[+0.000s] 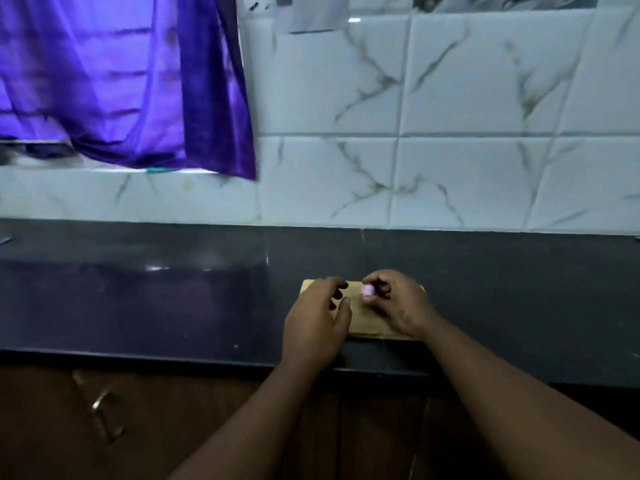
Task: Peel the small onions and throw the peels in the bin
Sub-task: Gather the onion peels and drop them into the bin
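**Small onion pinched over the board**

A small pale-purple peeled onion (pixel 367 290) is pinched between the fingertips of the right hand (pixel 398 303), above the far part of a light wooden rectangular cutting board (pixel 362 323). The left hand (pixel 317 323) is held beside it, fingers loosely curled and spread, nothing gripped. The board is laid on a dark polished stone counter (pixel 156 299), below white marble-veined wall tiles (pixel 450 133).

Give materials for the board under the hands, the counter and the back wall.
Board: probably wood, pale tan, matte; blur hides any grain. Counter: dark polished stone, maybe granite; it mirrors the wall and shows highlights. Wall: glossy white tiles with printed grey marble veining and visible grout lines, likely ceramic.
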A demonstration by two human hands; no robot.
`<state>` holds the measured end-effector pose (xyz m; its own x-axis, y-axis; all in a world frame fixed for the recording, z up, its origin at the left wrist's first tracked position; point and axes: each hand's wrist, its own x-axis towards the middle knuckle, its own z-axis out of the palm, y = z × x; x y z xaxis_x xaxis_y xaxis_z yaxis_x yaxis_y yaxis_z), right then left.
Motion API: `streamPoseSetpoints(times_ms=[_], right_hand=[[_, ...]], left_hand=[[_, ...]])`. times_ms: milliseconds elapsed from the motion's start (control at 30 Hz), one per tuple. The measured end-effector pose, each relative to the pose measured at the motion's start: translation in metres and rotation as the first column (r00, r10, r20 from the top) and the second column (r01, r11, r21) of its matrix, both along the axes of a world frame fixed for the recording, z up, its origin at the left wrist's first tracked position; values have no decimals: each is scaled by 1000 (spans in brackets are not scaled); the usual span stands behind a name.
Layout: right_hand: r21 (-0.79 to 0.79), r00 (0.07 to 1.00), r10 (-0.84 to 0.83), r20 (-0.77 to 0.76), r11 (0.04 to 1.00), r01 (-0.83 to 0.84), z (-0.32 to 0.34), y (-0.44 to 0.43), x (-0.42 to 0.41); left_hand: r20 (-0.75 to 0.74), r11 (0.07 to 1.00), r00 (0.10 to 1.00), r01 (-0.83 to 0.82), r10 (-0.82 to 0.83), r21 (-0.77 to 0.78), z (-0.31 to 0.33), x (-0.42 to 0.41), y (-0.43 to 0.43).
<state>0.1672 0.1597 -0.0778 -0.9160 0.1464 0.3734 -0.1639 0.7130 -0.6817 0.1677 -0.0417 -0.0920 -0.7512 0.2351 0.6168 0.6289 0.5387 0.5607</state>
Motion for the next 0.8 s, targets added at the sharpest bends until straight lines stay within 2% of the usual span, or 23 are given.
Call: streamPoseSetpoints(times_ms=[100, 200, 533, 800], right_hand=[[-2, 998, 55, 43, 999, -55, -6, 5, -7], [-6, 994, 76, 83, 997, -76, -9, 11, -10], [-45, 988, 91, 125, 995, -86, -8, 12, -14], [6, 989, 28, 144, 1000, -29, -5, 10, -14]], left_hand=[[32, 966, 992, -114, 125, -234, 1, -26, 22], [14, 923, 976, -199, 216, -330, -4, -30, 24], [8, 893, 976, -197, 219, -404, -4, -28, 26], [-4, 881, 972, -215, 235, -422, 1, -21, 27]])
